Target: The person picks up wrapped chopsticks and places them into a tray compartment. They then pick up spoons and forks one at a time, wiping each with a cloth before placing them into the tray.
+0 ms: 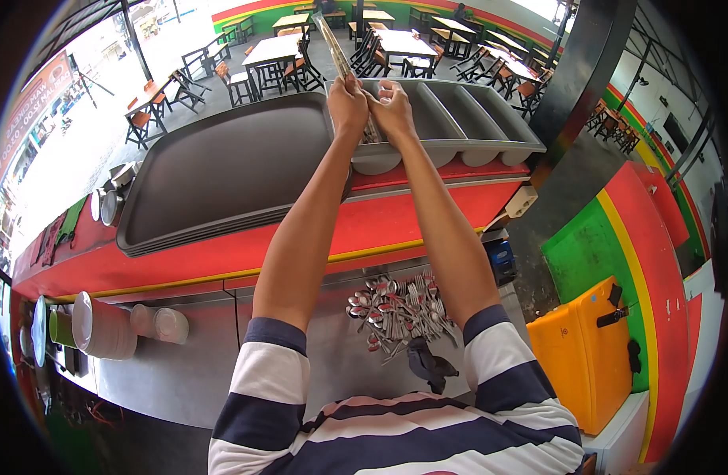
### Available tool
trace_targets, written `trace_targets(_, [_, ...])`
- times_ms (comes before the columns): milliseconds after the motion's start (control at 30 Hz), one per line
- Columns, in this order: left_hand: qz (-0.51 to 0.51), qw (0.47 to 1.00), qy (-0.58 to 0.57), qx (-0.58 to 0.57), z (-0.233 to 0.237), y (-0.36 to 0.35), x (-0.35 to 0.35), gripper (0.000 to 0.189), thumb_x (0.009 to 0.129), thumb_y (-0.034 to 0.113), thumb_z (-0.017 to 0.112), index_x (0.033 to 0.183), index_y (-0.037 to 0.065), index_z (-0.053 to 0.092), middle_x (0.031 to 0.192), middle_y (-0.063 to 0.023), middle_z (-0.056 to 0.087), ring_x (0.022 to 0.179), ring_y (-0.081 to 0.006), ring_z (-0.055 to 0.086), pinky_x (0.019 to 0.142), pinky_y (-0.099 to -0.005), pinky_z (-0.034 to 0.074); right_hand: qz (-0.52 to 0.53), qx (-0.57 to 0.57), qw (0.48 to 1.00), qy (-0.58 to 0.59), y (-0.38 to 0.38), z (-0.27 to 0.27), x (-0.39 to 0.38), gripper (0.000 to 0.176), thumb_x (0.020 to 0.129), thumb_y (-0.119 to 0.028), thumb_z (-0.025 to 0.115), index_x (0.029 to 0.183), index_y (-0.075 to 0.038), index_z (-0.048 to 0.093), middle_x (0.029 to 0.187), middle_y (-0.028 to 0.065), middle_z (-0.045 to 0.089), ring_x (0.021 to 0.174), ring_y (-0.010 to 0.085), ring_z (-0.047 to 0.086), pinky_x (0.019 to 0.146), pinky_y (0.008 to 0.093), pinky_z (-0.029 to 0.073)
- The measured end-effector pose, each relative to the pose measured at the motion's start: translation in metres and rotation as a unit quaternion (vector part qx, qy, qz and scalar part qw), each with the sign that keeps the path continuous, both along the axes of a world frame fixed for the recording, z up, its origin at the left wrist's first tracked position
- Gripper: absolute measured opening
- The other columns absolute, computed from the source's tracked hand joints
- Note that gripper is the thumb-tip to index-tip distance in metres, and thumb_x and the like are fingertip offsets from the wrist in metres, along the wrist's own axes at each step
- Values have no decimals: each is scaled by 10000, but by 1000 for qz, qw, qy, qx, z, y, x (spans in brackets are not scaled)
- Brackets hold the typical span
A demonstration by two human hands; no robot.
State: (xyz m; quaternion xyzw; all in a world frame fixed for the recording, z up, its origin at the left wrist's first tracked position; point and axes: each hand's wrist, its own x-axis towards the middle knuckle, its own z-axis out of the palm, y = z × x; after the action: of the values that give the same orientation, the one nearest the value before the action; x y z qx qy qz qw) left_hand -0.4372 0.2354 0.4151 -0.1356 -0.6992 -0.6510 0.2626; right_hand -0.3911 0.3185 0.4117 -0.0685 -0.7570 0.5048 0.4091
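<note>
My left hand (348, 107) is closed around a bundle of long, thin, pale sticks (332, 46), which looks like chopsticks in clear wrapping and points up and away. Close against it, my right hand (392, 111) has its fingers curled in, and what they grip is hidden. Both hands are above the left end of a grey cutlery tray (479, 146) with several long compartments. Some pale sticks show below my hands in its leftmost compartment. A stack of dark brown serving trays (229, 170) lies beside it to the left.
The red counter (443, 207) carries both trays. On the steel worktop (281, 348) below lie a heap of forks and spoons (400, 309) and a dark cloth-like thing (429, 364). White plates (102, 332) stand left; a yellow box (578, 348) is right. Tables and chairs stand beyond.
</note>
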Motion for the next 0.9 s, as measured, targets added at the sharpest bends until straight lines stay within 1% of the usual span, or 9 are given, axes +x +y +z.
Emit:
trace_targets(67, [-6, 1000, -14, -3, 0, -2, 3, 345, 1030, 283, 462, 914, 6, 631, 781, -134, 674, 683, -218, 663, 635, -364, 503, 53, 2, 998, -22, 4, 1, 1, 506, 782, -369, 766, 1099, 12, 664, 971, 174, 705, 946, 255, 689, 812, 370, 533])
trace_targets(167, [-34, 998, -41, 21, 9, -5, 18, 338, 1010, 257, 480, 891, -5, 657, 857, -231, 665, 814, -386, 660, 737, -454, 486, 93, 9, 994, -49, 1, 8, 9, 366, 827, -310, 732, 990, 15, 700, 865, 126, 711, 822, 195, 676, 735, 321, 523])
trace_targets(300, [-22, 999, -38, -22, 9, -4, 20, 355, 1008, 271, 483, 923, -20, 666, 873, -258, 668, 830, -417, 655, 741, -471, 488, 79, 40, 995, -41, 1, 8, 12, 320, 856, -272, 708, 960, 31, 698, 819, 119, 714, 736, 149, 655, 683, 289, 507])
trace_targets(400, [24, 997, -30, -62, 9, -4, 18, 377, 1007, 286, 482, 938, -40, 656, 885, -276, 667, 845, -441, 648, 742, -481, 486, 46, 37, 998, -32, -2, 12, 21, 300, 872, -249, 681, 954, 39, 692, 819, 148, 714, 732, 157, 676, 677, 314, 518])
trace_targets(500, [40, 997, -30, -64, 11, -6, 20, 401, 1007, 301, 480, 943, -56, 649, 892, -283, 666, 856, -451, 645, 744, -482, 484, 35, 8, 999, -7, -5, 8, 18, 277, 859, -233, 666, 930, 34, 691, 792, 183, 710, 731, 218, 709, 684, 353, 532])
trace_targets(600, [51, 997, -29, -55, 10, -6, 19, 371, 998, 273, 496, 918, -51, 656, 889, -291, 662, 875, -465, 636, 748, -499, 485, -48, 60, 997, -22, -7, 12, 25, 318, 806, -281, 685, 897, 24, 691, 774, 206, 705, 745, 303, 719, 711, 382, 543])
trace_targets(700, [43, 996, -35, -68, 9, -5, 20, 394, 1001, 294, 495, 918, -55, 659, 866, -286, 663, 836, -454, 638, 733, -486, 482, -97, 64, 991, -61, -13, 20, 39, 321, 750, -302, 691, 838, 7, 680, 814, 219, 708, 839, 400, 692, 784, 426, 539])
trace_targets(800, [30, 997, -40, -66, 8, -5, 18, 431, 1007, 330, 489, 922, -54, 665, 825, -267, 666, 760, -407, 647, 706, -460, 473, -102, 61, 987, -107, -16, 25, 42, 352, 737, -340, 702, 826, 1, 680, 856, 215, 704, 877, 391, 687, 796, 435, 534])
trace_targets(900, [18, 997, -65, -49, 11, -8, 21, 423, 1002, 325, 493, 946, -51, 679, 819, -260, 671, 768, -385, 660, 709, -452, 481, -121, 57, 989, -61, -18, 25, 43, 352, 740, -345, 701, 813, -2, 675, 909, 207, 688, 913, 371, 679, 799, 427, 526])
